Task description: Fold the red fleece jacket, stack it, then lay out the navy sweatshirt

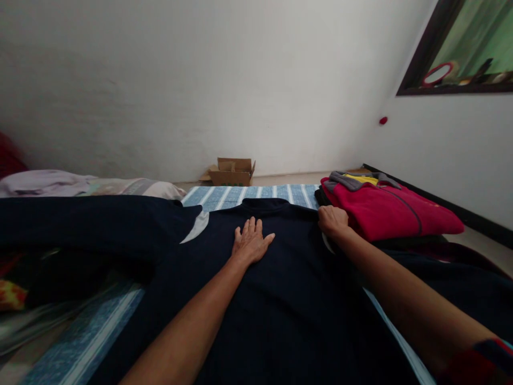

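A dark navy long-sleeved garment (pixel 276 299) lies spread out, its collar at the far end and a white patch near each shoulder. Flat on its upper chest rests my left hand (pixel 251 243), fingers apart. My right hand (pixel 333 220) is closed on the garment's shoulder at the right, beside the folded clothes. One sleeve stretches out to the left; the other side runs off to the right beneath my right forearm.
Blue-and-white striped cloth (pixel 220 197) lies beneath the garment. Folded clothes with a red jacket (pixel 385 211) on top sit at the right. Pale bedding (pixel 52 183) and dark patterned fabric (pixel 12 294) are at the left. An open cardboard box (pixel 230 174) stands by the wall.
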A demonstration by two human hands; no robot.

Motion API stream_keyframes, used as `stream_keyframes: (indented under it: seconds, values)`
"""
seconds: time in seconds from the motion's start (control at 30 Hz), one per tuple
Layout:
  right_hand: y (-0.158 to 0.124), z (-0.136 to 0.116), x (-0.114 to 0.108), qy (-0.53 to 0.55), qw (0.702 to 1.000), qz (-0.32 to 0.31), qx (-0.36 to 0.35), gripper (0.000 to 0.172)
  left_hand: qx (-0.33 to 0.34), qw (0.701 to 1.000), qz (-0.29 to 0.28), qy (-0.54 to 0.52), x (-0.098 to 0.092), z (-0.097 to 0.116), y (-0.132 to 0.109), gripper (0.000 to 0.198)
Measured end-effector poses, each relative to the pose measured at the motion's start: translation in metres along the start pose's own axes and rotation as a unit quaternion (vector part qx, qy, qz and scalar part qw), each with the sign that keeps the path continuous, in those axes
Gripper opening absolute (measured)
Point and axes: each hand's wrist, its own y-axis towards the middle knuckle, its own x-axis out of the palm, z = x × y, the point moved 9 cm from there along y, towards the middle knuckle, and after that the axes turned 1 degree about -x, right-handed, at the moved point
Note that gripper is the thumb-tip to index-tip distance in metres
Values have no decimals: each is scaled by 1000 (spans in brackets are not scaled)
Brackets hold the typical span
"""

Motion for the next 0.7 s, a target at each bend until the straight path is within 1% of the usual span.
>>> stream_keyframes:
  seconds: [0.07,0.13,0.23,0.33,0.4,0.47,0.5,0.53,0.6,0.7]
  values:
    - [7,3,2,-19,1000,8,-6,31,-2,1000,-3,5,0,0,0,74]
    - [12,5,7,-33,999,3,-12,30,-5,1000,-6,7,1,0,0,74]
    - [9,1,11,-41,999,1,-17,30,-5,1000,-9,7,1,1,-1,75]
    - [-7,-20,2,-40,997,44,-44,38,-4,1000,-11,5,2,2,-1,76]
    - [-23,-43,0,-29,993,63,-95,38,-4,1000,-11,4,2,3,-1,76]
    - [-39,-61,9,-7,987,56,-149,32,-6,1000,-16,3,3,4,-1,76]
    - [-45,-65,17,5,985,48,-165,30,-8,1000,-19,3,4,4,-1,76]
    - [-49,-64,25,17,985,40,-168,31,-9,1000,-21,3,5,4,-1,76]
    - [-50,-55,40,32,987,31,-155,38,-6,1000,-22,2,5,5,-1,76]
    - [-47,-42,48,51,989,29,-137,50,-2,1000,-27,-8,5,7,1,76]
